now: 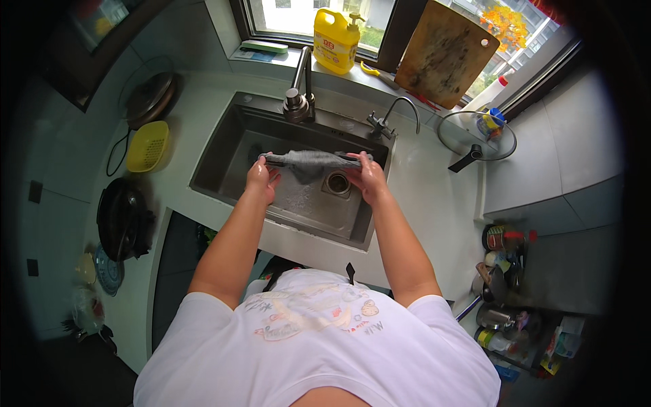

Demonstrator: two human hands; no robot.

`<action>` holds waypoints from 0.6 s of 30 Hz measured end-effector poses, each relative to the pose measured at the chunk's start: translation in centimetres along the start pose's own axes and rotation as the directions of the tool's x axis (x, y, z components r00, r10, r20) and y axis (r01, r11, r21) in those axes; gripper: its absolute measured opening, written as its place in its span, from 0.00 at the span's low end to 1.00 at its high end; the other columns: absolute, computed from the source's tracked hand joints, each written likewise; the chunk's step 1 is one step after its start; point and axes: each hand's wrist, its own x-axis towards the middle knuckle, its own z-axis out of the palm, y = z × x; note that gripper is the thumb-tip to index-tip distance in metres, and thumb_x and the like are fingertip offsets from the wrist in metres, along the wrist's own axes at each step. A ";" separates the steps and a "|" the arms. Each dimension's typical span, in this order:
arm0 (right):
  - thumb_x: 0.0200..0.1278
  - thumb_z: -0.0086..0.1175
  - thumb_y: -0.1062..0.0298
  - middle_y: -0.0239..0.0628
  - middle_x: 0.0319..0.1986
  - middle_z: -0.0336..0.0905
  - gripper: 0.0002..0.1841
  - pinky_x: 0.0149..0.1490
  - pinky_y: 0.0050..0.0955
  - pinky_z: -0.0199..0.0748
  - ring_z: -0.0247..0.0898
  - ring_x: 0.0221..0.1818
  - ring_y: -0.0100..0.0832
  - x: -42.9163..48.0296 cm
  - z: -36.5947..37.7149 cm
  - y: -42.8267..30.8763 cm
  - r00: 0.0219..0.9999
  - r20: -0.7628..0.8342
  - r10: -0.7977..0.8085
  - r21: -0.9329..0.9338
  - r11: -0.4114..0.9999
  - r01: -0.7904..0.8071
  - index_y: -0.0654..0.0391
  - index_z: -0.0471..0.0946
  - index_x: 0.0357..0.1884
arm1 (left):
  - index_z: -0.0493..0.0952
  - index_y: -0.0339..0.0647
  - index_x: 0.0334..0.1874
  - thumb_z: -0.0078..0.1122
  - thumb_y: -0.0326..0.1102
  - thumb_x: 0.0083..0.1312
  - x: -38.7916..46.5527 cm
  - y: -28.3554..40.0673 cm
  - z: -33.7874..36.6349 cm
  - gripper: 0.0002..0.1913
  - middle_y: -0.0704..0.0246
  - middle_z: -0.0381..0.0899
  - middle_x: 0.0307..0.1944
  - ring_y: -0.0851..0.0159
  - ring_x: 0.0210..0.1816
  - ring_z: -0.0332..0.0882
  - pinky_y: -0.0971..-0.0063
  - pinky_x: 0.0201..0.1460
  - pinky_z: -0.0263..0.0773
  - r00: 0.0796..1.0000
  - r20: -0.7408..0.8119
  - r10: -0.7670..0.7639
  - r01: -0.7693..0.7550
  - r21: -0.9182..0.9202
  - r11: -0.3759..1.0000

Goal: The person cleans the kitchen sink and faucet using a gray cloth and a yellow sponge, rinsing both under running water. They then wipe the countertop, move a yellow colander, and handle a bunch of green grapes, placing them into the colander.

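Note:
A grey cloth (310, 160) is stretched sideways over the stainless-steel sink (229, 200), with a fold hanging from its middle. My left hand (262, 177) grips one end, and my right hand (367, 176) grips the other. Both hands look wet. Below the cloth, near my right hand, lies the round drain (337, 183), and suds or water spots show on the basin floor. The dark kitchen faucet (297, 99) rises behind the cloth at the sink's back rim.
A slim second tap (381, 124) stands at the back right. On the sill are a yellow pump jug (335, 43) and a cutting board (442, 53). A glass lid (457, 135) leans at the right; a yellow basket (148, 147) and black wok (121, 219) sit left.

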 end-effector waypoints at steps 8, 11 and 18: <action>0.74 0.39 0.36 0.30 0.27 0.75 0.30 0.32 0.26 0.70 0.68 0.27 0.25 -2.2 -4.4 -0.3 0.955 -0.242 -0.171 -0.364 0.928 0.074 0.51 0.83 0.45 | 0.80 0.39 0.46 0.54 0.43 0.74 -1.4 3.7 -2.0 0.14 0.77 0.81 0.38 0.76 0.41 0.73 0.78 0.49 0.67 0.879 0.384 0.282 -0.400 0.272 0.875; 0.74 0.38 0.35 0.33 0.26 0.75 0.33 0.29 0.27 0.71 0.73 0.28 0.29 -4.0 -5.9 -1.3 0.907 -0.296 -0.301 -0.419 0.894 0.160 0.58 0.81 0.37 | 0.81 0.41 0.47 0.57 0.41 0.73 -3.0 4.9 -2.2 0.11 0.79 0.80 0.39 0.79 0.43 0.72 0.81 0.48 0.66 0.813 0.520 0.262 -0.489 0.363 0.794; 0.71 0.42 0.33 0.54 0.28 0.77 0.37 0.45 0.42 0.71 0.77 0.36 0.47 -15.7 -11.6 -5.0 0.719 -0.243 -0.651 -0.808 0.546 0.222 0.68 0.74 0.34 | 0.78 0.41 0.51 0.57 0.35 0.73 -5.6 1.1 0.5 0.09 0.79 0.77 0.39 0.79 0.43 0.71 0.84 0.54 0.64 0.546 0.822 0.163 -0.415 0.096 0.905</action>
